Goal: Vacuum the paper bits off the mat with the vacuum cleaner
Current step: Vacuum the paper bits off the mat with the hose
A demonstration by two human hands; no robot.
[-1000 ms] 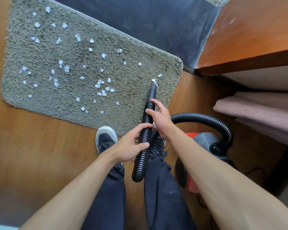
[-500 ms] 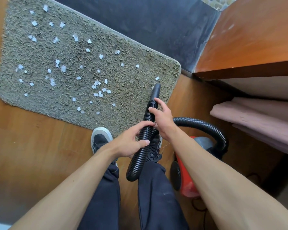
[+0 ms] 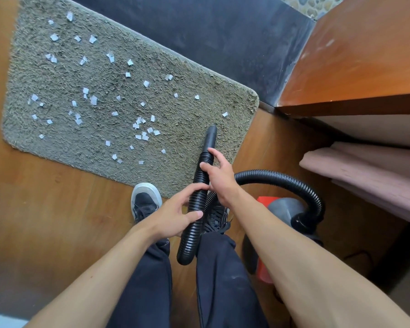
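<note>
Head: hose (image 3: 192,235) tip near mat (image 3: 187,107) edge

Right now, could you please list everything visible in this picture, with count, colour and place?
mat: one, grey-green, on the floor, upper left.
paper bits: many, white, scattered over the mat.
vacuum cleaner: one, red and grey, on the floor, right.
hose: one, black, ribbed, from vacuum cleaner to both hands.
nozzle: one, black, over the mat's right part.
wooden furniture: one, orange-brown, upper right.
pink fabric: layers, right edge.
shoes: two, black, at the mat's near edge.
trousers: one, dark, bottom centre.
left hand: one, grips the hose.
right hand: one, holds the hose nearer the nozzle.
</note>
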